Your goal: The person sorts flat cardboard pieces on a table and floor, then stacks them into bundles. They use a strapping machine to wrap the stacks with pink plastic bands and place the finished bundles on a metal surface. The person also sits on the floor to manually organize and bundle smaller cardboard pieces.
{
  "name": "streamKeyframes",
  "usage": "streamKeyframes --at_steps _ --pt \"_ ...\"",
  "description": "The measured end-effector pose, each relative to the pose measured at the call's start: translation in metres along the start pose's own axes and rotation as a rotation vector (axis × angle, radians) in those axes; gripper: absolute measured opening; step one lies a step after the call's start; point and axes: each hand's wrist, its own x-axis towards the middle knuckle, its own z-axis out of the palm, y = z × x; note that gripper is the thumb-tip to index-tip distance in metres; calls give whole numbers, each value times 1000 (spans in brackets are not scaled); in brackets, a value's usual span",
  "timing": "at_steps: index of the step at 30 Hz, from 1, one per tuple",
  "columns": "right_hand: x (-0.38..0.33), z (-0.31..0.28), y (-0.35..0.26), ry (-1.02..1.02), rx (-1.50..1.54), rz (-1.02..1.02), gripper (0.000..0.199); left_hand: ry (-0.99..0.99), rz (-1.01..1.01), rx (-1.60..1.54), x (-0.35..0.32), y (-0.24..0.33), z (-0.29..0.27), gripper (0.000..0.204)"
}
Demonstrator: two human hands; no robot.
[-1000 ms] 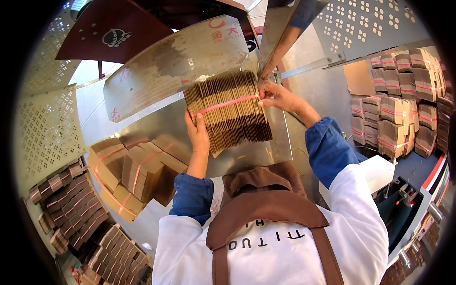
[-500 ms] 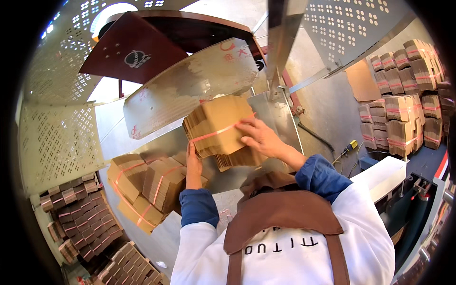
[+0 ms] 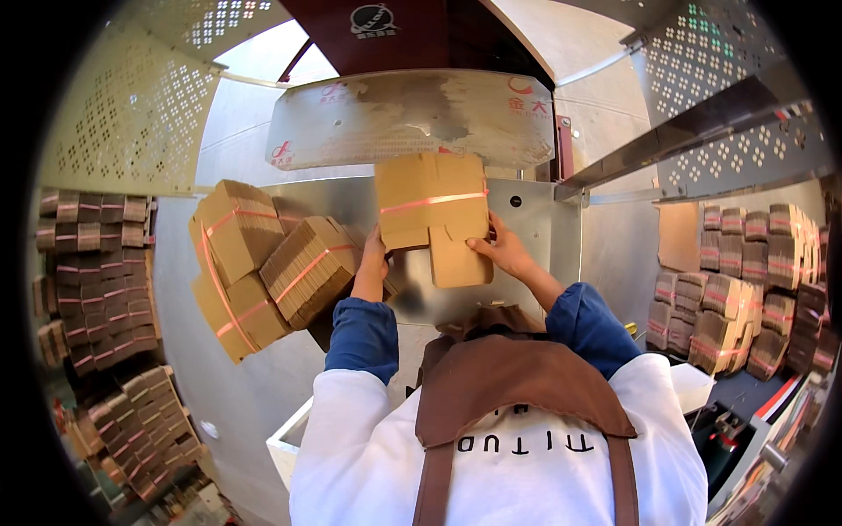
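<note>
A bundle of flat brown cardboard blanks [image 3: 430, 182], bound with a pink strap, is between my two hands at the middle of the metal worktop [image 3: 551, 230]. Its flat face shows, and a narrower flap hangs toward me at the lower right. My left hand [image 3: 372, 265] is closed against its lower left edge, fingers mostly hidden behind it. On the other side my right hand [image 3: 510, 252] grips the right edge, its thumb on top of the flap. Left of my left hand lie several more strapped cardboard bundles [image 3: 309, 261], leaning on one another.
Beyond the worktop stands a stained metal plate [image 3: 368, 118] in front of a dark red machine [image 3: 399, 44]. Perforated metal panels [image 3: 132, 114] flank both sides. Stacks of strapped cardboard stand on the far left [image 3: 101, 280] and right [image 3: 732, 294].
The view has swung round. The bundle has turned from a tilt to lie squarer to me. My right hand has gone from its top face to its right edge.
</note>
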Motion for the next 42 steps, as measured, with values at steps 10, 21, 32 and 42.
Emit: streamKeyframes --at_steps 10,21,32,42 --pt "-4 -16 -3 100 -129 65 87 -18 90 -87 30 -18 9 65" --pt "14 -18 -25 209 -450 -56 76 46 -10 -18 92 -37 2 76" --pt "-32 -111 20 151 181 417 80 -57 584 641 -41 59 111 65" --pt "-83 -81 83 137 1028 374 93 -229 1134 1039 -148 71 196 59"
